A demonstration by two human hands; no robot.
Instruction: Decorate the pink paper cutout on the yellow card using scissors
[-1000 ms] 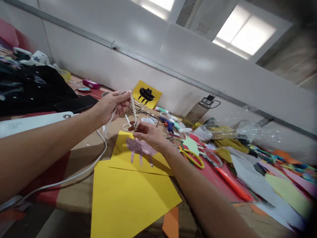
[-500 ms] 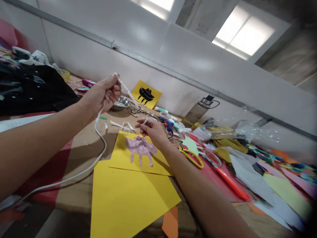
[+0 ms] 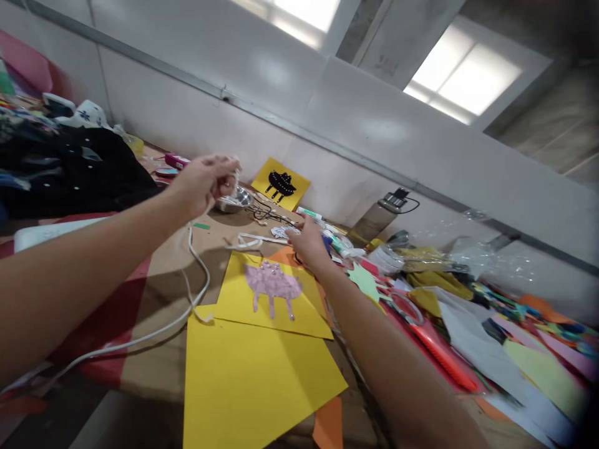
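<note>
Left hand (image 3: 204,185) still pinching bead string (image 3: 236,181), bowl (image 3: 241,199) near. Right hand (image 3: 311,242) now farther forward, past pink cutout (image 3: 272,286), can't tell grip; beadwork seemingly paused.

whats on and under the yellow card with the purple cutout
The purple cutout lies on the yellow card, with pearl-like beads near its top. The card overlaps a larger yellow sheet; orange paper shows past the card's upper edge. What lies fully beneath is covered.
</note>
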